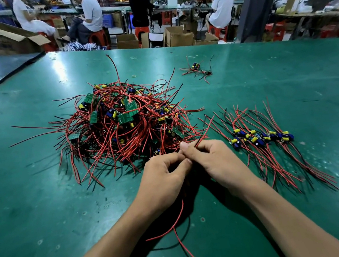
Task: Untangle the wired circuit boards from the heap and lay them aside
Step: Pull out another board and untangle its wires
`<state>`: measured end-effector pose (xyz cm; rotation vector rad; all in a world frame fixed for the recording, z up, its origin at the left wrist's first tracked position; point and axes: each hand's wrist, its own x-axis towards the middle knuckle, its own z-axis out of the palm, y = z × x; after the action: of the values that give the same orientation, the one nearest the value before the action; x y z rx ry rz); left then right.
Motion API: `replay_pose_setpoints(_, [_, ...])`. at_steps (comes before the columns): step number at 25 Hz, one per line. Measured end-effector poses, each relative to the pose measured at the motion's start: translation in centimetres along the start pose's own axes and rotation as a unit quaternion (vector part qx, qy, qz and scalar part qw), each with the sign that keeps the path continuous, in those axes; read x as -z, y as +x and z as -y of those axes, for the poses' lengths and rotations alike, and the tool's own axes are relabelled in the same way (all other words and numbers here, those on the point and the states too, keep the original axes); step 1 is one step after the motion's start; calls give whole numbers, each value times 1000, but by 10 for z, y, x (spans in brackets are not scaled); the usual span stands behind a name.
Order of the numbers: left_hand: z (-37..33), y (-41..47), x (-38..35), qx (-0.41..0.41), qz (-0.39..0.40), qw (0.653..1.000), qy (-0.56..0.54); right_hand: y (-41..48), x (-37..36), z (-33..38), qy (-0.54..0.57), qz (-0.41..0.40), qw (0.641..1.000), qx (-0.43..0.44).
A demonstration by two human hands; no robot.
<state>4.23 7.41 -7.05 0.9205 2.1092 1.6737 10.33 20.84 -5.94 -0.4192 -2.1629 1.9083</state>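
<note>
A tangled heap of small green circuit boards with red and black wires (121,123) lies on the green table (46,207), left of centre. To its right, several untangled boards (261,137) lie in a row with their wires combed straight. My left hand (164,178) and my right hand (213,161) meet just in front of the heap. Both pinch one board's wires; the board itself is hidden inside the hands. Red and black wire ends (202,131) stick up past my right thumb, and red wires (179,223) hang below my left wrist.
A small separate clump of wired boards (196,69) lies farther back, right of centre. A rubber band (134,76) lies behind the heap. Beyond the table's far edge are cardboard boxes (178,36), red stools and several seated people.
</note>
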Motion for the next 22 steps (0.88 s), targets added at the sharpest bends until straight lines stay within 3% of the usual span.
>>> replay_pose_setpoints(6, [0,2,1,19,8,1000,-24,5,8,-2,-109,-36,993,39])
replay_pose_setpoints(13, [-3,1,4,35,46,996,-61,18,19,-8,-137,-188,967,105])
replay_pose_setpoints(19, [-7,-1,4,38,72,994,-68,27,32,-15,-115,-272,949,111])
replay_pose_setpoints(22, [-10,-2,5,38,72,994,-73,27,27,-11,55,-230,970,46])
